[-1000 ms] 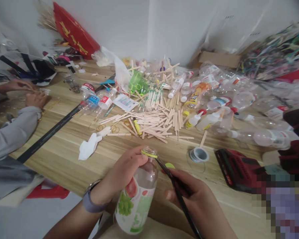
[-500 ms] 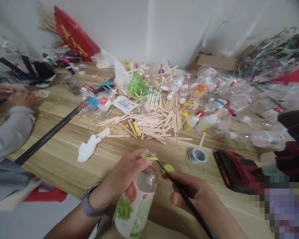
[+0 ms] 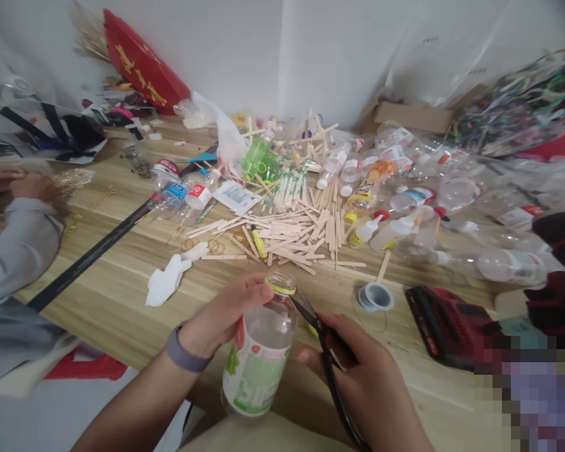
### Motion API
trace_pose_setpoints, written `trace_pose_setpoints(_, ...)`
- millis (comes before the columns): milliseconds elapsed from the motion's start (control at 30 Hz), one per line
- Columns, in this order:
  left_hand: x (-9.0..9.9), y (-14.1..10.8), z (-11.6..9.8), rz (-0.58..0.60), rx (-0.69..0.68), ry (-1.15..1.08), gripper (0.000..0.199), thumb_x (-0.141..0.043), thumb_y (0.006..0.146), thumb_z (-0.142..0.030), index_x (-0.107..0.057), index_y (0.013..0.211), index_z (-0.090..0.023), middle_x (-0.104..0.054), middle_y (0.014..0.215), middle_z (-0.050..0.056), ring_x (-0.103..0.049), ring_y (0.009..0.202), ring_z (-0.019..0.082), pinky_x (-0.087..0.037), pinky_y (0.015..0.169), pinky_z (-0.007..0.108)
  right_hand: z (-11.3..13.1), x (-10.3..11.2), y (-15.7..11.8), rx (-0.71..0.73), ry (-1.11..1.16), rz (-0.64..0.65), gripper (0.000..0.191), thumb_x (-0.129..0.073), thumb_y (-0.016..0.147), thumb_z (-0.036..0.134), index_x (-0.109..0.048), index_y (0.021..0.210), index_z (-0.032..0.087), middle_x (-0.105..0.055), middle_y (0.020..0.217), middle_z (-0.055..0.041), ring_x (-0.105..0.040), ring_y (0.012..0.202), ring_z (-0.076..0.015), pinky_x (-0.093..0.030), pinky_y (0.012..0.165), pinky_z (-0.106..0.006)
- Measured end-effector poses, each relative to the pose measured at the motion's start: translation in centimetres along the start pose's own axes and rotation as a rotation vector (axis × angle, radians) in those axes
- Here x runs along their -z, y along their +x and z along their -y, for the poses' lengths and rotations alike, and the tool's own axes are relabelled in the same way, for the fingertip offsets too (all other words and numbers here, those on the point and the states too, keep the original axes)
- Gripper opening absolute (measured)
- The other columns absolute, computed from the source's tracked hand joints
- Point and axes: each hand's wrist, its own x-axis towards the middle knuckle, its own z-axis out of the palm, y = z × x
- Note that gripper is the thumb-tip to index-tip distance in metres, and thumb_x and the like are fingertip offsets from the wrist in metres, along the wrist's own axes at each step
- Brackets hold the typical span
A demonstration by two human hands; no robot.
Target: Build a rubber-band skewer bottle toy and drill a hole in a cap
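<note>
My left hand (image 3: 238, 307) is closed around the neck of a clear plastic bottle (image 3: 258, 370) with a green and white fruit label. The bottle stands tilted near the table's front edge, its mouth uncapped. A yellow-green ring (image 3: 280, 289) circles the neck, beside my left thumb. In my right hand (image 3: 358, 358) is a pair of black-handled scissors (image 3: 332, 370). Their blades are parted, and the tips reach the neck just by the ring. Partly behind the scissors, a yellow-green cap (image 3: 313, 329) lies on the table.
Wooden craft sticks (image 3: 292, 235) are heaped mid-table. Several plastic bottles (image 3: 419, 198) crowd the back right. A wire spool (image 3: 375, 297) and a red-black power tool (image 3: 447, 326) lie to the right. Crumpled tissue (image 3: 167, 279) is at left, near another person's sleeve (image 3: 23, 245).
The bottle has turned in my left hand, bringing more of the green label to the front. The scissors have opened and swung more upright at the ring.
</note>
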Motion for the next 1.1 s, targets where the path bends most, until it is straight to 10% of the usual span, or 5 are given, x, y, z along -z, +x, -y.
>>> trace_pose_setpoints(300, -1.3, -1.1, -1.6, -0.039, -0.100, 0.363, 0.023, -0.059, 0.085, -0.033, -0.070, 0.100, -0.018, -0.071, 0.098, 0.005, -0.064, 0.094, 0.021, -0.048, 0.080, 0.029, 1.1, 0.5, -0.9, 0.003, -0.043, -0.069, 0.037, -0.072, 0.077, 0.049, -0.076, 0.102, 0.022, -0.061, 0.071, -0.0023, -0.057, 0.062, -0.0178, -0.048, 0.056, -0.025)
trace_pose_setpoints(500, -2.2, -1.3, -1.1, -0.138, -0.164, 0.542, 0.022, -0.051, 0.090, -0.037, -0.064, 0.093, -0.020, -0.068, 0.086, 0.002, -0.061, 0.079, 0.019, -0.046, 0.068, 0.027, 0.8, 0.7, -0.6, -0.043, 0.047, 0.025, 0.035, -0.077, 0.072, 0.042, -0.076, 0.102, 0.023, -0.068, 0.080, -0.0046, -0.061, 0.065, -0.0186, -0.050, 0.056, -0.024)
trace_pose_setpoints(767, -2.3, -1.2, -0.8, -0.175, -0.127, 0.654, 0.025, -0.055, 0.088, -0.042, -0.061, 0.097, -0.019, -0.064, 0.078, 0.001, -0.059, 0.066, 0.016, -0.039, 0.053, 0.022, 0.7, 2.0, 0.6, -0.216, 0.280, 0.267, 0.037, -0.079, 0.066, 0.034, -0.078, 0.100, 0.022, -0.072, 0.079, -0.0019, -0.064, 0.068, -0.0210, -0.053, 0.062, -0.027)
trace_pose_setpoints(1100, -0.8, -0.6, -0.6, -0.123, -0.171, 0.534, 0.024, -0.054, 0.089, -0.040, -0.062, 0.092, -0.018, -0.065, 0.081, 0.001, -0.060, 0.073, 0.016, -0.044, 0.065, 0.024, 1.5, 2.5, 0.6, -0.186, 0.103, 0.146, 0.039, -0.079, 0.064, 0.037, -0.077, 0.098, 0.020, -0.070, 0.074, -0.0019, -0.063, 0.066, -0.0203, -0.053, 0.062, -0.027)
